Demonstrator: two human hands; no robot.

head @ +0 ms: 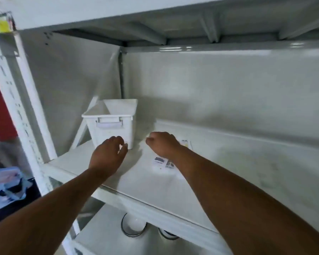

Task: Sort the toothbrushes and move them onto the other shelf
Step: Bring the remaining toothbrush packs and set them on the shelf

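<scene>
A white bin (pixel 110 122) with a handle on its near wall stands at the left rear corner of the shelf (pixel 155 183); no contents are visible inside it. Two toothbrush packs lie flat toward the middle of the shelf: one pack (pixel 162 162) beside the right wrist, another pack (pixel 186 143) mostly hidden behind the right hand (pixel 163 144); their long axes cannot be determined. The left hand (pixel 109 153) hovers before the bin, fingers loosely curled, holding nothing. The right hand's fingers are curled; whether it grips anything cannot be told.
</scene>
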